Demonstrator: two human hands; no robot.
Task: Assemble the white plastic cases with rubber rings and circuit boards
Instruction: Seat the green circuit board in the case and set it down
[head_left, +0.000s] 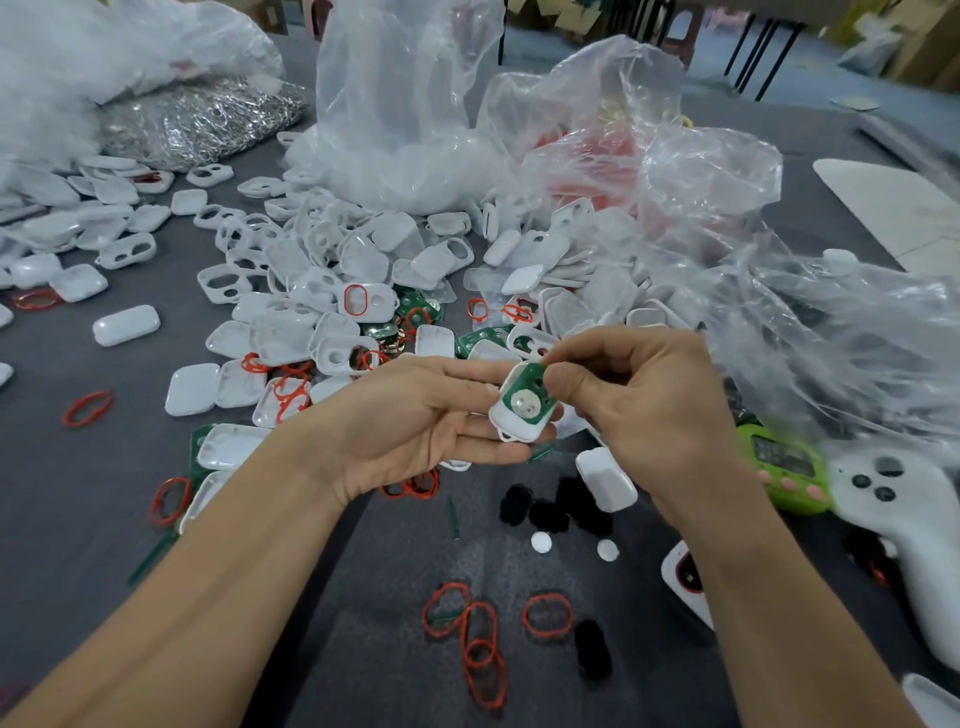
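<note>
The green circuit board (525, 402) sits in a white case half (508, 422) gripped at the fingertips of the left hand (415, 421), its upper edge pinched by the right hand (649, 405), above red rubber rings (480, 639) on the grey table (62, 467).

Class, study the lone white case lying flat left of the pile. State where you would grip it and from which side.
Best pinch the white case across its two long edges, from above: it lies flat on the table, apart from other parts, with both edges exposed.
</note>
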